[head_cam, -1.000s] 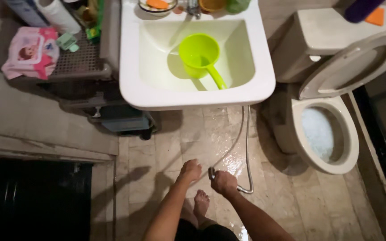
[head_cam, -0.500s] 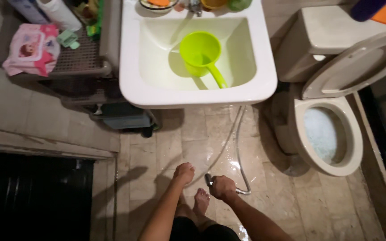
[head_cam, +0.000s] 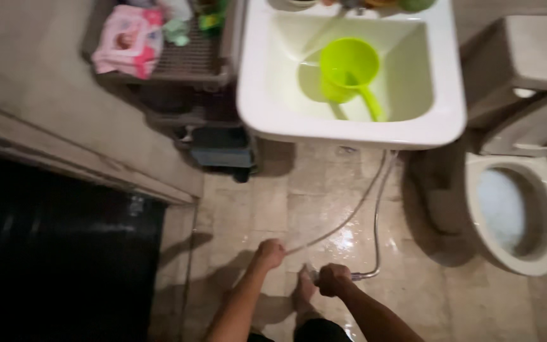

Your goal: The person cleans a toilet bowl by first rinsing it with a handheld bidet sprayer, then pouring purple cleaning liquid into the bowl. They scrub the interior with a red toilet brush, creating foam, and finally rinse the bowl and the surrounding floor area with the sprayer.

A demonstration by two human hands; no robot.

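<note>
My right hand (head_cam: 335, 279) is closed around the head of a metal spray hose (head_cam: 375, 209), low in the view above the wet tiled floor (head_cam: 324, 190). The hose loops up from my fist toward the underside of the white sink (head_cam: 267, 107). My left hand (head_cam: 270, 253) grips a second run of the same hose a little to the left. My bare foot (head_cam: 304, 288) shows between the two forearms. A lime-green dipper (head_cam: 347, 71) lies inside the sink basin.
An open toilet (head_cam: 517, 209) with its cistern (head_cam: 527, 57) stands at the right. A wire shelf (head_cam: 188, 60) left of the sink carries a pink wipes pack (head_cam: 128, 41). A dark bin (head_cam: 220, 149) sits under it. A raised sill (head_cam: 83, 161) and a dark area lie at the left.
The view has swung left and blurred, so sink and toilet sit farther right. My left hand has closed on the hose; my right hand keeps its grip on the sprayer head.
</note>
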